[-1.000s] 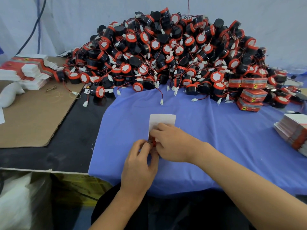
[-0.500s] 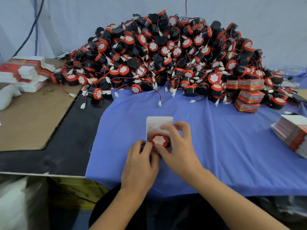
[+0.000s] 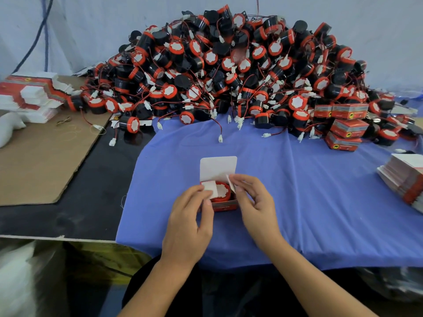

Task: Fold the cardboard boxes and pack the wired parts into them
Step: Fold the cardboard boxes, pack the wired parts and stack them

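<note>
My left grip (image 3: pixel 190 216) is clamped on the left side flap (image 3: pixel 210 188) of a small red box (image 3: pixel 224 205), folding it down over the wired part (image 3: pixel 223 191) that sits inside, its red rim and white face up. My right grip (image 3: pixel 254 202) pinches the right side flap (image 3: pixel 230 185) between thumb and forefinger, the flap standing tilted over the opening. The white lid flap (image 3: pixel 218 168) stands open on the far side of the box. The box rests on a blue cloth (image 3: pixel 297 191) spread over the black tabletop (image 3: pixel 91 202). Beyond it rises a large heap of wired parts (image 3: pixel 229 72) – black and red drums trailing thin wires and white plugs – against a pale wall. At the heap's right foot lie several closed boxes (image 3: pixel 348 124). A stack of flat boxes (image 3: pixel 405 179) lies at the far right, and another flat stack (image 3: pixel 32 94) sits far left beside a brown cardboard sheet (image 3: pixel 34 161) with loose rubber bands (image 3: pixel 68 131) on it.
</note>
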The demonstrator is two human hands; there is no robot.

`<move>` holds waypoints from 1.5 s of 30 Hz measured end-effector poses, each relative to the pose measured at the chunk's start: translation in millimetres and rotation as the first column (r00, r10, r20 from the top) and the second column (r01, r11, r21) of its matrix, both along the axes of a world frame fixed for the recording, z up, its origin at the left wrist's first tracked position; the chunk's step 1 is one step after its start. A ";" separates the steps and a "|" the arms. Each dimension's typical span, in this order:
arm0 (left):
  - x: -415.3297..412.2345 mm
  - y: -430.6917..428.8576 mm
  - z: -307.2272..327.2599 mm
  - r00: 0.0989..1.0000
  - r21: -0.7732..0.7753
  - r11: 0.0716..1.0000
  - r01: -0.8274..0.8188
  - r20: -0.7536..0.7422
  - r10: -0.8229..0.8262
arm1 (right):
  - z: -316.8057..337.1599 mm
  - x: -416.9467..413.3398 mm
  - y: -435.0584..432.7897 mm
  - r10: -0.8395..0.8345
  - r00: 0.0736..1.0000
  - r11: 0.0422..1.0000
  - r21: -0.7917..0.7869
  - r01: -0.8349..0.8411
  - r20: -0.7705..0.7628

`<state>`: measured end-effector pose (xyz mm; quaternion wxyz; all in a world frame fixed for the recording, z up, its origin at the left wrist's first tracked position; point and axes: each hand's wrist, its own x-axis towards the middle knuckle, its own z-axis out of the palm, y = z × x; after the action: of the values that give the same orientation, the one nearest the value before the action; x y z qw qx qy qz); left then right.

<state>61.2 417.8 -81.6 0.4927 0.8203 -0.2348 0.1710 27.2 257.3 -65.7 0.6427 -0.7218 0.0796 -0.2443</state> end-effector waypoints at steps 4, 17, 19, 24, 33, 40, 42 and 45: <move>6.5 -4.3 -2.2 0.998 -0.042 0.999 -0.030 -0.064 0.027 | -2.8 2.7 -1.5 -0.048 0.997 0.999 -0.017 0.047 -0.052; 38.0 2.2 10.0 0.972 -0.114 0.990 0.083 -0.209 -0.106 | -1.3 2.0 -8.4 0.070 0.991 0.998 0.009 -0.069 -0.116; 35.4 4.0 11.5 0.973 -0.118 0.989 0.084 -0.203 -0.107 | 0.6 1.1 -9.1 0.099 0.987 0.995 0.030 -0.096 -0.123; 29.2 9.9 11.1 0.944 -0.089 0.969 0.232 -0.220 -0.246 | 5.0 -0.8 -11.4 0.154 0.979 0.986 0.090 -0.142 -0.137; 37.2 13.7 8.0 0.964 -0.026 0.971 0.238 -0.117 -0.240 | 1.3 -4.0 -11.2 0.234 0.964 0.972 -0.001 -0.236 -0.124; 38.8 13.8 3.3 0.961 -0.036 0.970 0.242 -0.127 -0.245 | -0.1 -1.0 -10.5 0.191 0.976 0.975 -0.092 -0.201 -0.106; 38.4 13.1 3.7 0.965 -0.042 0.974 0.221 -0.135 -0.225 | -2.1 0.0 -10.2 0.200 0.973 0.972 -0.100 -0.211 -0.114; 37.4 12.1 4.9 0.968 -0.046 0.977 0.206 -0.133 -0.211 | -3.2 1.0 -10.5 0.184 0.977 0.974 -0.112 -0.196 -0.110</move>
<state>98.6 429.9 -76.7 0.5358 0.7929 -0.2826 0.0652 28.1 246.8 -68.8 0.6131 -0.7751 0.0269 -0.1501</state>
